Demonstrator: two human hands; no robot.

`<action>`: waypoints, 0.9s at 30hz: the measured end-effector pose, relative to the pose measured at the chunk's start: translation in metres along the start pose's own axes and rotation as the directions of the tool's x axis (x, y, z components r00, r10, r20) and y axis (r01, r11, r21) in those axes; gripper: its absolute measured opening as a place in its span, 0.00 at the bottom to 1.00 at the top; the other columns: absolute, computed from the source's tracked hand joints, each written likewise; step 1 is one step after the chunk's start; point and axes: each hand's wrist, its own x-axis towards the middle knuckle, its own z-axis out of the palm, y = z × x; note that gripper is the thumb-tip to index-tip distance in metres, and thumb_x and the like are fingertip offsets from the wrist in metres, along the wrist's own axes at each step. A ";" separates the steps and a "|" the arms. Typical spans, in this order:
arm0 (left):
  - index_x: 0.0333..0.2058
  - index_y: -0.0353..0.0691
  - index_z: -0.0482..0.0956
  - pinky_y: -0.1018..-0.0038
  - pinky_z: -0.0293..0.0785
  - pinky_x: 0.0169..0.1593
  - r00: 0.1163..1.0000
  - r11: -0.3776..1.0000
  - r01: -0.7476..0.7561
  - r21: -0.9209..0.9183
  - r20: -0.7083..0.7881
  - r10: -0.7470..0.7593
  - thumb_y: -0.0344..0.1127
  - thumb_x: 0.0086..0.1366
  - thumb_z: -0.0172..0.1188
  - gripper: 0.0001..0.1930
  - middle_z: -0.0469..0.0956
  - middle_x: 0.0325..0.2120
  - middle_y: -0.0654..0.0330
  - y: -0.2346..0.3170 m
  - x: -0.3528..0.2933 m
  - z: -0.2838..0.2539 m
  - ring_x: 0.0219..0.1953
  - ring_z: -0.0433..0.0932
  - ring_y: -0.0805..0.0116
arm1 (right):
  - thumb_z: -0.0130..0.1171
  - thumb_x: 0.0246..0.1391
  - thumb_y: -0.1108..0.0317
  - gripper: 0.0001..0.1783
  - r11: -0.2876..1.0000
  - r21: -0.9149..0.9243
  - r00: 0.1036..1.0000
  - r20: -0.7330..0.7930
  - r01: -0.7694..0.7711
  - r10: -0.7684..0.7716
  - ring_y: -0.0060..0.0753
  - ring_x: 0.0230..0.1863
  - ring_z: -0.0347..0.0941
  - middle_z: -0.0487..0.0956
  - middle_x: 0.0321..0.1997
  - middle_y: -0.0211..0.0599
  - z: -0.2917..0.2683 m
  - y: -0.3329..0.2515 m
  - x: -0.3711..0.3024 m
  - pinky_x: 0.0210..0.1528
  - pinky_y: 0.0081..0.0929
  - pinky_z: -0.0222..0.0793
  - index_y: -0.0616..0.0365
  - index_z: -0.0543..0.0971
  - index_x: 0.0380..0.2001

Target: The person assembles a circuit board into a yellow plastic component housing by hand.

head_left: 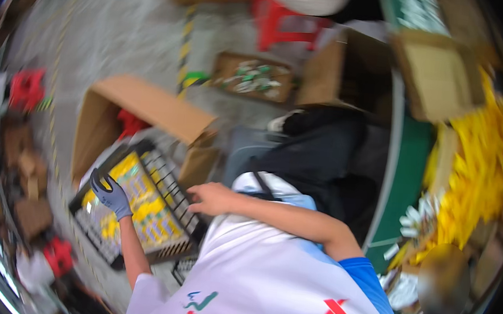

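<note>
My left hand (pixel 112 197), in a grey glove with black fingertips, is over the left part of a black plastic crate (pixel 161 246). Its thumb and fingers stand apart, and no held thing shows between them. Rows of yellow-and-white small packs (pixel 148 206) fill the crate; what they contain is too blurred to make out. Bare and with its fingers spread, my right hand (pixel 211 199) hovers by the crate's right side. Whether it touches the rim I cannot tell.
An open cardboard box (pixel 147 103) stands just beyond the crate. Farther off lie a shallow carton of small white and green pieces (pixel 256 77) and a red stool (pixel 285 27). On the right, a green-topped table (pixel 408 172) adjoins a heap of yellow strips (pixel 474 166).
</note>
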 end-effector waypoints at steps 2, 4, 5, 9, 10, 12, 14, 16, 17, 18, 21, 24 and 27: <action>0.49 0.32 0.76 0.61 0.68 0.57 0.968 0.895 -0.224 -0.387 0.015 0.249 0.26 0.63 0.57 0.15 0.78 0.49 0.49 0.105 0.085 0.048 0.52 0.75 0.50 | 0.64 0.51 0.53 0.32 0.996 0.033 0.965 -0.252 0.084 -0.073 0.48 0.45 0.80 0.83 0.43 0.44 -0.018 -0.034 0.023 0.47 0.37 0.75 0.60 0.75 0.55; 0.47 0.33 0.78 0.61 0.69 0.56 0.808 0.655 -0.523 -0.545 -0.071 0.585 0.23 0.59 0.58 0.16 0.79 0.46 0.49 0.329 0.098 0.132 0.50 0.76 0.49 | 0.63 0.52 0.55 0.29 0.978 -0.035 0.874 -0.444 0.206 -0.200 0.48 0.41 0.80 0.84 0.41 0.44 -0.137 0.026 -0.021 0.44 0.37 0.75 0.62 0.75 0.54; 0.46 0.34 0.78 0.61 0.69 0.56 0.644 0.478 -0.631 -0.612 -0.069 0.762 0.23 0.57 0.58 0.16 0.79 0.45 0.49 0.395 0.104 0.141 0.50 0.75 0.49 | 0.63 0.53 0.56 0.29 0.964 -0.002 0.808 -0.546 0.265 -0.223 0.47 0.40 0.80 0.84 0.40 0.44 -0.152 0.023 -0.036 0.44 0.36 0.75 0.63 0.75 0.53; 0.46 0.38 0.77 0.59 0.70 0.54 -0.033 -0.135 -0.809 -0.572 -0.186 0.982 0.26 0.53 0.61 0.19 0.78 0.45 0.51 0.567 0.070 0.107 0.50 0.75 0.51 | 0.62 0.55 0.59 0.28 0.897 0.098 0.561 -0.808 0.431 -0.182 0.42 0.41 0.81 0.83 0.40 0.45 -0.157 0.009 -0.092 0.44 0.33 0.76 0.62 0.73 0.56; 0.46 0.39 0.77 0.59 0.70 0.54 -0.129 -0.264 -0.763 -0.589 -0.262 0.956 0.28 0.53 0.61 0.19 0.77 0.45 0.52 0.600 0.044 0.093 0.50 0.75 0.52 | 0.62 0.56 0.59 0.27 0.864 0.136 0.476 -0.870 0.485 -0.130 0.38 0.41 0.81 0.83 0.41 0.44 -0.156 0.018 -0.122 0.45 0.31 0.76 0.61 0.73 0.56; 0.47 0.40 0.77 0.58 0.69 0.54 -0.253 -0.483 -0.616 -0.622 -0.424 0.869 0.30 0.53 0.62 0.20 0.77 0.45 0.53 0.650 -0.027 0.087 0.50 0.74 0.52 | 0.62 0.58 0.62 0.25 0.782 0.169 0.317 -0.948 0.600 -0.038 0.32 0.41 0.81 0.83 0.42 0.41 -0.151 0.051 -0.186 0.45 0.28 0.76 0.60 0.74 0.56; 0.50 0.40 0.76 0.57 0.68 0.55 -0.380 -0.564 -0.459 -0.686 -0.422 0.823 0.32 0.54 0.63 0.22 0.76 0.46 0.52 0.681 -0.080 0.066 0.50 0.74 0.50 | 0.62 0.58 0.65 0.22 0.700 0.128 0.086 -0.992 0.703 0.096 0.28 0.41 0.81 0.83 0.42 0.38 -0.135 0.057 -0.241 0.45 0.27 0.75 0.60 0.76 0.54; 0.54 0.40 0.73 0.56 0.67 0.56 -0.497 -0.521 -0.411 -0.748 -0.295 0.816 0.34 0.55 0.64 0.26 0.74 0.48 0.50 0.696 -0.138 0.057 0.52 0.72 0.48 | 0.62 0.57 0.68 0.17 0.782 0.040 -0.268 -0.927 0.622 0.261 0.27 0.40 0.80 0.83 0.39 0.37 -0.106 0.076 -0.287 0.44 0.26 0.75 0.59 0.78 0.50; 0.56 0.40 0.72 0.55 0.66 0.57 -0.523 -0.501 -0.403 -0.766 -0.256 0.813 0.35 0.56 0.64 0.28 0.73 0.50 0.49 0.702 -0.165 0.062 0.53 0.71 0.46 | 0.62 0.56 0.69 0.15 0.871 0.039 -0.470 -0.829 0.489 0.301 0.27 0.38 0.80 0.83 0.36 0.37 -0.092 0.090 -0.308 0.44 0.25 0.75 0.59 0.80 0.47; 0.58 0.42 0.70 0.54 0.65 0.57 -0.528 -0.520 -0.390 -0.760 -0.278 0.803 0.37 0.57 0.64 0.29 0.71 0.52 0.48 0.706 -0.188 0.060 0.56 0.68 0.45 | 0.62 0.55 0.69 0.12 0.920 0.083 -0.690 -0.636 0.384 0.345 0.28 0.36 0.80 0.83 0.35 0.37 -0.078 0.108 -0.322 0.42 0.26 0.75 0.60 0.81 0.43; 0.62 0.44 0.65 0.50 0.58 0.63 -0.528 -0.575 -0.309 -0.758 -0.367 0.766 0.35 0.52 0.69 0.38 0.63 0.61 0.47 0.705 -0.244 0.048 0.64 0.59 0.40 | 0.67 0.49 0.67 0.17 0.841 0.515 -0.909 -0.251 0.166 0.333 0.42 0.40 0.77 0.80 0.39 0.40 -0.034 0.172 -0.360 0.43 0.34 0.73 0.59 0.79 0.43; 0.64 0.47 0.63 0.45 0.51 0.66 -0.517 -0.597 -0.400 -0.696 -0.366 0.774 0.39 0.50 0.71 0.41 0.58 0.64 0.46 0.706 -0.286 0.032 0.67 0.52 0.39 | 0.68 0.46 0.66 0.20 0.717 0.696 -0.915 -0.314 -0.041 0.252 0.45 0.44 0.71 0.75 0.42 0.38 -0.018 0.214 -0.362 0.45 0.37 0.70 0.58 0.77 0.43; 0.64 0.49 0.63 0.44 0.48 0.67 -0.598 -0.641 -0.481 -0.599 -0.310 0.739 0.45 0.48 0.72 0.43 0.56 0.64 0.45 0.712 -0.306 0.072 0.67 0.50 0.39 | 0.67 0.47 0.66 0.16 0.771 0.636 -0.861 -0.405 -0.023 0.309 0.44 0.42 0.71 0.75 0.40 0.38 -0.020 0.227 -0.357 0.44 0.38 0.70 0.58 0.77 0.39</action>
